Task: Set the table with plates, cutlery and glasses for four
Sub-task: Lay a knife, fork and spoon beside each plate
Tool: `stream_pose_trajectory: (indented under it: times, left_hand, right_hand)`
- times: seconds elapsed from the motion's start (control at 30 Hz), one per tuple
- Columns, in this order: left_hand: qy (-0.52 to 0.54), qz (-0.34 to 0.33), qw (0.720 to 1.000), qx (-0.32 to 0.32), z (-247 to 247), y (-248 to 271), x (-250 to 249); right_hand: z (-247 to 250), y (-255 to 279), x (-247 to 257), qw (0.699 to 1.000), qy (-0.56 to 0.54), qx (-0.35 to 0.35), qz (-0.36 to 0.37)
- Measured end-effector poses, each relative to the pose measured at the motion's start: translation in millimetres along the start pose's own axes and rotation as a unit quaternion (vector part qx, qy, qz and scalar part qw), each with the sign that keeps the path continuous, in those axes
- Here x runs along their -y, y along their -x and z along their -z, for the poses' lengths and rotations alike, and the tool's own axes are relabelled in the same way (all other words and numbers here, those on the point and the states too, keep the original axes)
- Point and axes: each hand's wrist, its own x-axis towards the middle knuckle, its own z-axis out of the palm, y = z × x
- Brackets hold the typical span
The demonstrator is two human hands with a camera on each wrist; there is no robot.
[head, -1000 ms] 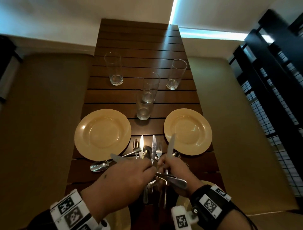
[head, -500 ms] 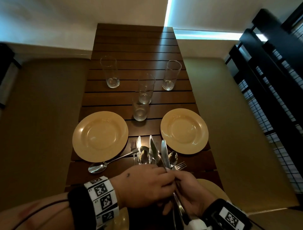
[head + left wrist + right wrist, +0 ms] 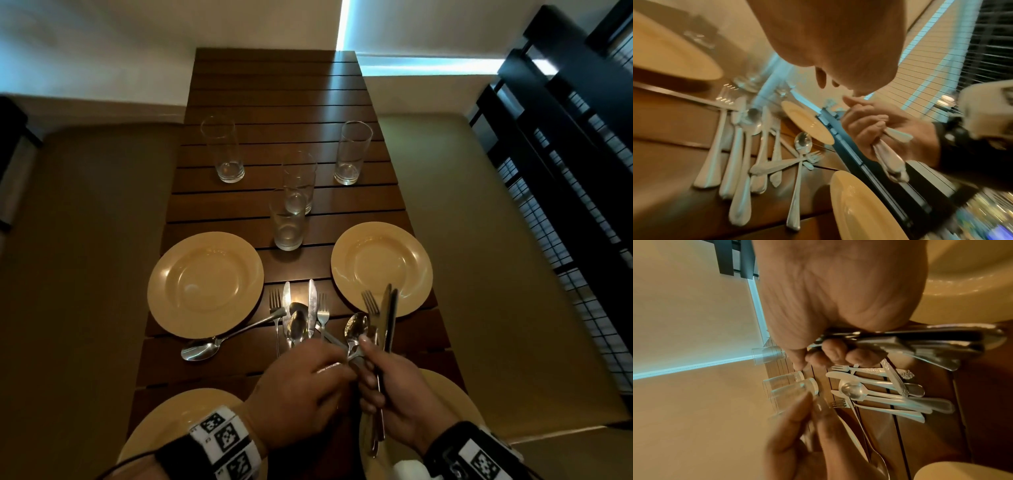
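My right hand (image 3: 373, 377) grips a bundle of cutlery (image 3: 383, 315), a fork, knives and a spoon, its tips up over the near rim of the far right plate (image 3: 382, 250). My left hand (image 3: 339, 366) curls its fingertips against the bundle's handles; whether it pinches a piece is hidden. More cutlery (image 3: 298, 315) lies between the two far plates, with a lone spoon (image 3: 219, 342) by the far left plate (image 3: 205, 284). In the right wrist view the bundle (image 3: 920, 340) runs through my fist (image 3: 838, 353). The left wrist view shows the loose cutlery (image 3: 740, 146).
Two glasses (image 3: 224, 150) (image 3: 352, 154) stand far up the slatted wooden table (image 3: 291, 96), and two more (image 3: 299, 181) (image 3: 287, 222) stand along its middle. Two near plates (image 3: 178, 418) (image 3: 448, 387) sit at the front edge. Benches flank the table; dark slatted screens stand at right.
My left hand has slid off the right hand and now sits beside it. The bundle has shifted right, toward the far right plate.
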Motion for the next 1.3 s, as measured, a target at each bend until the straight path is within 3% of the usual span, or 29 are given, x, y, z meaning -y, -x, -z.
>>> stream_pose_trajectory:
  times: [0.07, 0.13, 0.23, 0.33, 0.6, 0.93, 1.17, 1.3]
  left_hand:
    - [0.019, 0.214, 0.977, 0.001, -1, -4, 8]
    - [0.034, 0.381, 0.924, 0.025, -7, -7, 24]
    - [-0.014, 0.488, 0.867, 0.097, -19, -9, 46]
    - [-0.065, 0.524, 0.836, 0.149, -31, -8, 53]
    - [-0.043, 0.583, 0.803, 0.12, -33, -14, 54]
    - [0.076, 0.578, 0.813, -0.003, -26, -34, 40]
    - [0.01, 0.54, 0.837, 0.086, -62, -52, 45]
    - [-0.043, 0.541, 0.832, 0.119, -62, -61, 41]
  right_hand:
    - [6, 2, 1, 0.999, 0.018, -0.034, 0.016]
    - [12, 5, 2, 0.998, 0.02, -0.051, 0.021]
    - [18, 9, 2, 0.998, 0.024, -0.06, 0.018]
    - [25, 12, -1, 0.998, 0.022, -0.063, 0.013]
    - [39, 24, 0, 0.997, 0.023, -0.068, 0.007]
    - [53, 32, 0, 0.997, 0.014, -0.07, 0.009]
    - [60, 34, 2, 0.997, 0.026, -0.071, 0.003]
    - [62, 35, 5, 0.998, 0.015, -0.056, 0.004]
